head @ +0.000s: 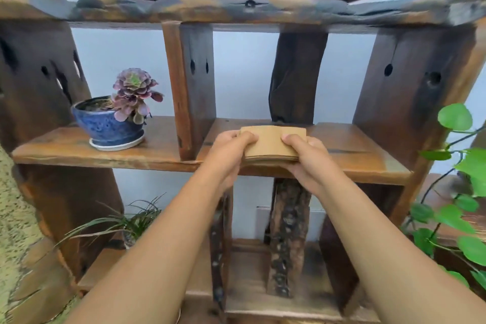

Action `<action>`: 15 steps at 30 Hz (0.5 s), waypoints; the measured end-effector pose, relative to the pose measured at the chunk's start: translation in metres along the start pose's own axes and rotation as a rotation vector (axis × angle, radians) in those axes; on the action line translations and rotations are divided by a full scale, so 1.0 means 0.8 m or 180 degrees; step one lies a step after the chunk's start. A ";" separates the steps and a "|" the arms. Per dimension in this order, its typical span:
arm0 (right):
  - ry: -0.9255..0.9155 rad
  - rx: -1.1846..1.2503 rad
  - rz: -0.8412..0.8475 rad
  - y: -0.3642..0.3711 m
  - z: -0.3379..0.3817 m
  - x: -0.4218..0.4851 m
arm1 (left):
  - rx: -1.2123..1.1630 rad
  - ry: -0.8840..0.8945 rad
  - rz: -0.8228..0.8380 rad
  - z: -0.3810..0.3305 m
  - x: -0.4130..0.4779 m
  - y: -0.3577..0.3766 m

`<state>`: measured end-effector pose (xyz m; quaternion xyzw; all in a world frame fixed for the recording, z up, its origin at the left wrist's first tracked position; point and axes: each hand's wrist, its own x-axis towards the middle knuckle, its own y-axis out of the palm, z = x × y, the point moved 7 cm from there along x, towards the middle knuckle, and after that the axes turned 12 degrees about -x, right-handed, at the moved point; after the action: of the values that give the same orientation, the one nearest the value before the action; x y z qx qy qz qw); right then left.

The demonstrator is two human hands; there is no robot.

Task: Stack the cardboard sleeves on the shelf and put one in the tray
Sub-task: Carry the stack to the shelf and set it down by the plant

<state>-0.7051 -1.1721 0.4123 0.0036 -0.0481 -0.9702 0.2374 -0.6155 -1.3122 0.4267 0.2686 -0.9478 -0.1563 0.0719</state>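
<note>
My left hand [231, 146] and right hand [306, 155] grip a stack of flat brown cardboard sleeves [272, 143] between them. It rests on the rough wooden shelf [363, 158].

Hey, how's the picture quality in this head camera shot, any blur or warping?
Head view: wide-angle bending bows the top beam; top-left corner smeared by blur; both hands and the cardboard sleeves are fairly sharp; even soft light, no glare.

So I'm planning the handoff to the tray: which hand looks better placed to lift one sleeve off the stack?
Probably the right hand: its fingers lie on top of the cardboard sleeves, while the left hand clasps the stack's side and can steady it. No tray is in view.
</note>
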 end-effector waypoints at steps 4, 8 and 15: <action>0.0359 -0.0615 -0.0027 -0.006 0.035 0.056 | 0.0060 -0.0078 0.0121 -0.029 0.061 0.001; 0.0666 -0.1353 -0.0128 -0.020 0.051 0.093 | 0.0362 -0.0577 -0.0001 -0.026 0.106 0.009; 0.1150 -0.1887 -0.0036 -0.024 0.022 0.124 | 0.1084 -0.1173 -0.0012 -0.001 0.139 0.000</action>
<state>-0.8026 -1.1993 0.4298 0.1065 0.2787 -0.9270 0.2274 -0.7093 -1.3714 0.4336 0.2455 -0.9571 -0.0408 -0.1487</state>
